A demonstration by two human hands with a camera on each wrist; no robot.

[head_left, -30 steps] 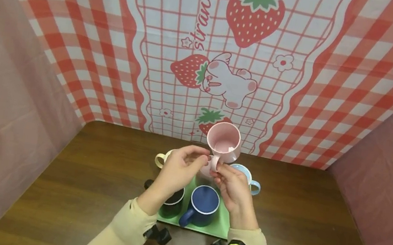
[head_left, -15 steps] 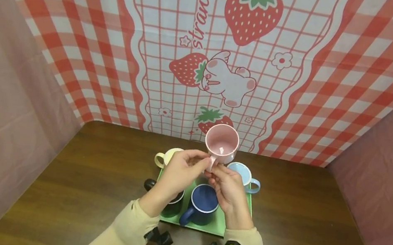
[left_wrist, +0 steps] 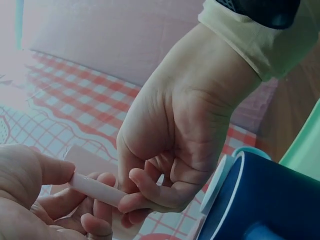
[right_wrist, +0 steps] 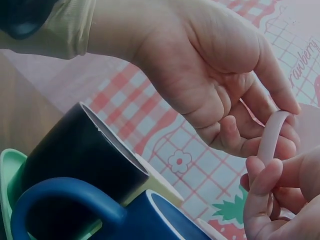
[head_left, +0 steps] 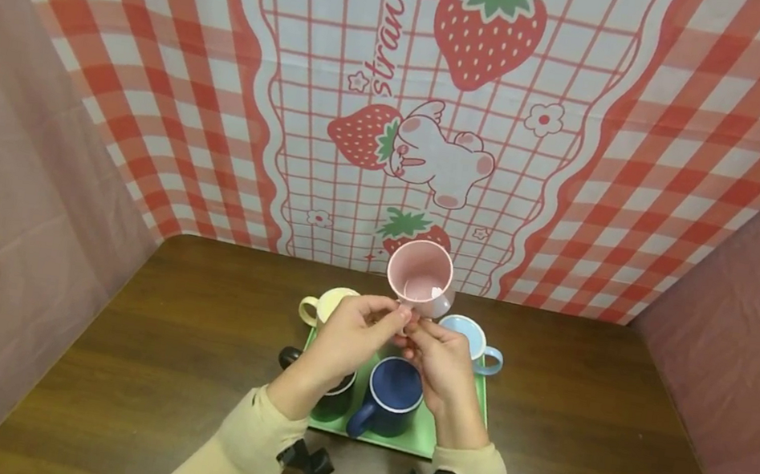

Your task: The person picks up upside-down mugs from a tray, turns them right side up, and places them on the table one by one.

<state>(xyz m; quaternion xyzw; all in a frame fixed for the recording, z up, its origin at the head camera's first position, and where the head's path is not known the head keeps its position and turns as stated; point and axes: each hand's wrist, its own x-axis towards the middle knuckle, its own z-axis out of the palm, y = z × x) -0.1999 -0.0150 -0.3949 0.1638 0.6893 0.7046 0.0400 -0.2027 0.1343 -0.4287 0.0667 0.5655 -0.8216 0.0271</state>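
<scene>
A pink mug (head_left: 421, 271), its mouth tipped toward the head camera, is held up above the back of the green tray (head_left: 423, 435). My left hand (head_left: 345, 339) pinches one end of its handle (left_wrist: 99, 192) between thumb and fingers. At the other end of that handle, my right hand (head_left: 448, 364) pinches too, as the right wrist view shows. Below my hands a navy blue mug (head_left: 396, 392) stands on the tray. A black mug (head_left: 332, 402) is partly hidden by my left wrist. In the head view, my fingers cover most of the handle.
A cream mug (head_left: 333, 301) stands at the tray's back left, a light blue mug (head_left: 464, 332) at its back right, handles outward. The brown wooden table (head_left: 578, 435) spreads to both sides. A strawberry-print cloth (head_left: 443, 149) hangs behind the table's far edge.
The pink mug has moved slightly left. My left fingers, apart from the handle a second ago, have come onto it and now pinch it; my right hand has kept its hold.
</scene>
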